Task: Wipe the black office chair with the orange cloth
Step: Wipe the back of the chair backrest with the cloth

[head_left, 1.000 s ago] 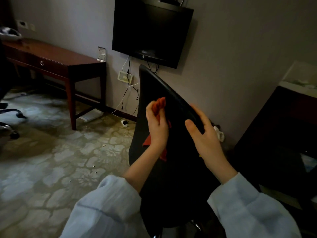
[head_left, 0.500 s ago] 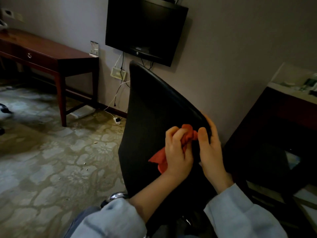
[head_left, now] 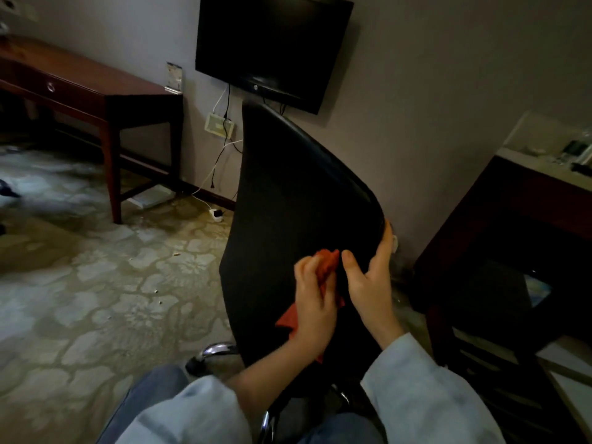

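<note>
Fingers [head_left: 306,267] of a person's left hand [head_left: 312,302] curl tightly around a bunched orange cloth [head_left: 329,263], seen from the head camera. They press it against the near face of a black office chair [head_left: 288,193], low on the backrest and close to its right edge. A corner of the cloth hangs out below the palm. Just to the right, the right hand [head_left: 371,283] grips the backrest's edge. Its thumb lies on the near face, almost touching the cloth, while its other fingers wrap round the rim to the far side. Both arms wear pale blue sleeves [head_left: 426,395], the left one sitting higher up the forearm. The backrest appears at a slant, its top corner reaching up to just below a dark flat-screen television [head_left: 272,43] mounted on the far wall. A chrome base [head_left: 219,349] shows beneath the chair on the patterned carpet [head_left: 96,299]. Cables trail from the television past a wall socket [head_left: 219,125] toward the floor. A reddish wooden table [head_left: 96,88] with a drawer stands at far left, with a small upright card [head_left: 174,75] on its right end against the wall. A dark cabinet [head_left: 512,225] with a pale top fills the right side.
</note>
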Tool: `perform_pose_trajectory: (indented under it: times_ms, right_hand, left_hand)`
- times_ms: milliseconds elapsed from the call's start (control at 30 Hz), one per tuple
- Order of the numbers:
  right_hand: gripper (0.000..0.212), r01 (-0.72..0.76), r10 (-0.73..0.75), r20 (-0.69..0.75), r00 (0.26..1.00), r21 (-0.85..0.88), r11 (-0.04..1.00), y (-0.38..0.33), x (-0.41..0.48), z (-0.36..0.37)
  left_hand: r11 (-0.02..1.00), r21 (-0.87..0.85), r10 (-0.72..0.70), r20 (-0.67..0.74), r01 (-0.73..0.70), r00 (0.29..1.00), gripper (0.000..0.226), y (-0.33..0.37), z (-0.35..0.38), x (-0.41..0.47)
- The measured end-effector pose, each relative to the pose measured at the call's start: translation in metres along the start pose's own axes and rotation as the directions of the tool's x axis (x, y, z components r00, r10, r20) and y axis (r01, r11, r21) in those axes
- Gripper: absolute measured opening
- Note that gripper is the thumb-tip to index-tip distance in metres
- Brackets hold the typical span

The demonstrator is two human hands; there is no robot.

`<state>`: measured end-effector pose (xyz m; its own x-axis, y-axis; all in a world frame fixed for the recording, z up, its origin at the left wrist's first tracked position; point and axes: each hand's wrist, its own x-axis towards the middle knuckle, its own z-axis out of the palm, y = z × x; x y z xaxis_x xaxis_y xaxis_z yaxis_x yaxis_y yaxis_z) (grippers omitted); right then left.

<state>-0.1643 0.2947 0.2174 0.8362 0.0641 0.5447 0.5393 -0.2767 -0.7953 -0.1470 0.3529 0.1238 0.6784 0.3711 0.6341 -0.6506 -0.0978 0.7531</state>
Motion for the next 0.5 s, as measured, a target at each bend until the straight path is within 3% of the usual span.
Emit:
perform_pose_trajectory:
  times_ms: [233, 367, 500]
  right_hand:
    - [0.062, -0.022, 0.022, -0.006, 1.0, 0.01, 1.0, 0.004, -0.002, -0.037]
    - [0.064, -0.052, 0.053, -0.053, 0.997, 0.013, 0.999, 0.009, -0.007, -0.056]
    - [0.068, -0.005, -0.002, -0.118, 0.993, -0.063, 0.998, 0.018, -0.017, -0.061]
  left_hand:
    - [0.992, 0.068, 0.105, 0.079, -0.11, 0.991, 0.027, 0.016, 0.02, 0.009]
    - [0.994, -0.102, -0.052, -0.155, 0.036, 0.987, 0.033, 0.019, 0.029, 0.046]
    - [0.969, -0.131, -0.233, -0.207, 0.209, 0.95, 0.038, 0.006, 0.013, 0.085]
